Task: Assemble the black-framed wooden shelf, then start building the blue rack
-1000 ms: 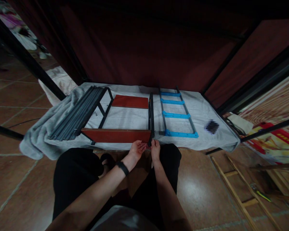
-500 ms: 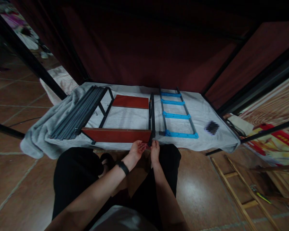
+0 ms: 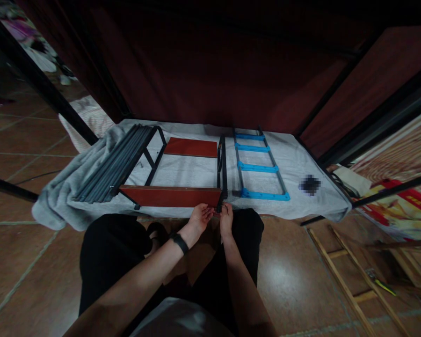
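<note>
A reddish-brown board stands on edge along the near side of a black metal frame. My left hand is at the board's lower right end, palm turned up and fingers stretched loosely toward the frame's near right corner. Close beside it, my right hand has its fingers pinched together at that same corner. Whatever sits between those fingertips is too small to make out. A second reddish-brown board lies flat at the far side, between the frame's two ends.
Several grey tubes lie side by side at the left on a grey cloth. Right of the frame is a ladder-like rack with blue crosspieces. A wooden ladder-like frame and a yellow-green-handled tool lie at lower right.
The view has shifted very slightly. Both hands stay at the frame's near right corner, with no clear change in their grip.
</note>
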### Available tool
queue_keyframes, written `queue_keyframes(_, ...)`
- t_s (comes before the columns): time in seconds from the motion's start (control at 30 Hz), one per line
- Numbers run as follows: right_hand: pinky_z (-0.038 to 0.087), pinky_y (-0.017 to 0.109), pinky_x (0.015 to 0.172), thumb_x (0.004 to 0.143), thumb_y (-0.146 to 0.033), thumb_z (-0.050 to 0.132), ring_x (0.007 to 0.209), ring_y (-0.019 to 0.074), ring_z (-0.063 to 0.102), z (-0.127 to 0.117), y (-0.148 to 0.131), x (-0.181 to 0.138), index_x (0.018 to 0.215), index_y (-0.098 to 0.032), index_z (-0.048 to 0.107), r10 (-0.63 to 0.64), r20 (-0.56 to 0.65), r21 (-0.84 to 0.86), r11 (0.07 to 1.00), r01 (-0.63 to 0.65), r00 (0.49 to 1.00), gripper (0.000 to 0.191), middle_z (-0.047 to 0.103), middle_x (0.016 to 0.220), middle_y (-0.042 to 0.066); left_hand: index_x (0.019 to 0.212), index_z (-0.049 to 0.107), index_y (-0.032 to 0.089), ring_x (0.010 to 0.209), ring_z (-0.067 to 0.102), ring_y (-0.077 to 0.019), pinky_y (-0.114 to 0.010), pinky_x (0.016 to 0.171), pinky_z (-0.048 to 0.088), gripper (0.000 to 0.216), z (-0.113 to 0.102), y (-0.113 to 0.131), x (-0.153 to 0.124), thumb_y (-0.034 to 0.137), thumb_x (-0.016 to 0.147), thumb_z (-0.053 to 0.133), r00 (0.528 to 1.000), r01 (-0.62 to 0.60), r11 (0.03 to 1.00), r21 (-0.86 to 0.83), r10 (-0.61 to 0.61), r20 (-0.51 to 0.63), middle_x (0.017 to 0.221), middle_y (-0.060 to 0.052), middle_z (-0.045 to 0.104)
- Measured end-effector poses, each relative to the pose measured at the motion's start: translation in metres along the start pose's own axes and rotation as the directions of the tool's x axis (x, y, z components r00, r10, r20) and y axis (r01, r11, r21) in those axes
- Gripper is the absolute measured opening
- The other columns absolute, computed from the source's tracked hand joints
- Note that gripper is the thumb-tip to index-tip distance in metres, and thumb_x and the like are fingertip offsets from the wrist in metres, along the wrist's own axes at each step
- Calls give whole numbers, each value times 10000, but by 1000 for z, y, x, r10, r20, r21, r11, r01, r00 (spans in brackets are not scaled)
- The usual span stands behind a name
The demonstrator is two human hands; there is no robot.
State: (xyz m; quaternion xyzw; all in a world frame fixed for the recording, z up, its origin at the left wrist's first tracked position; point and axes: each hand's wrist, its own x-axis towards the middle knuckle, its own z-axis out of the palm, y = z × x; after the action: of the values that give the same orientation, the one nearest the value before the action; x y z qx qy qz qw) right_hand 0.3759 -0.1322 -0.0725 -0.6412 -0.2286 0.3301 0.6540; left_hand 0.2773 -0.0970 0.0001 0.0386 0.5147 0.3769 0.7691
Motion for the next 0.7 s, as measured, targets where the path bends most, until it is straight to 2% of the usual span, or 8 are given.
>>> queue_keyframes(0.27, 441, 259, 650, 848, -493, 474, 668, 147, 506, -4, -1, 3, 788, -205, 552, -53, -3, -171, 984, 52, 999, 304, 587, 701, -9, 688, 563, 157, 588, 628, -159, -257, 569, 502, 114, 2, 1, -3, 105, 786, 537, 1000, 2, 1000, 4, -2, -4, 679, -76, 632)
queue_keyframes(0.43, 461, 258, 636, 851, -471, 445, 692, 152, 553, -1, -1, -1, 937, -208, 565, -1, -14, -54, 999, 0, 1000, 302, 611, 781, -5, 680, 557, 157, 579, 627, -162, -253, 545, 491, 133, 2, 1, -4, 105, 797, 523, 1000, 4, 1000, 3, -4, -20, 662, -76, 628)
queue_keyframes(0.6, 454, 257, 667, 822, -457, 511, 704, 148, 532, -3, -3, 1, 801, -206, 555, -51, -4, -100, 994, 51, 999, 256, 591, 708, -16, 689, 562, 150, 564, 623, -158, -246, 532, 488, 120, 3, 1, -6, 106, 795, 525, 1000, -1, 1000, 8, 1, -10, 650, -69, 628)
queue_keyframes(0.7, 444, 258, 646, 834, -471, 493, 687, 150, 524, -2, -5, 1, 788, -212, 555, -41, -2, -85, 996, 41, 999, 270, 593, 685, -15, 693, 563, 146, 550, 616, -152, -241, 519, 481, 113, 3, 1, -5, 103, 790, 523, 1000, 4, 1000, 13, -4, -7, 638, -65, 624)
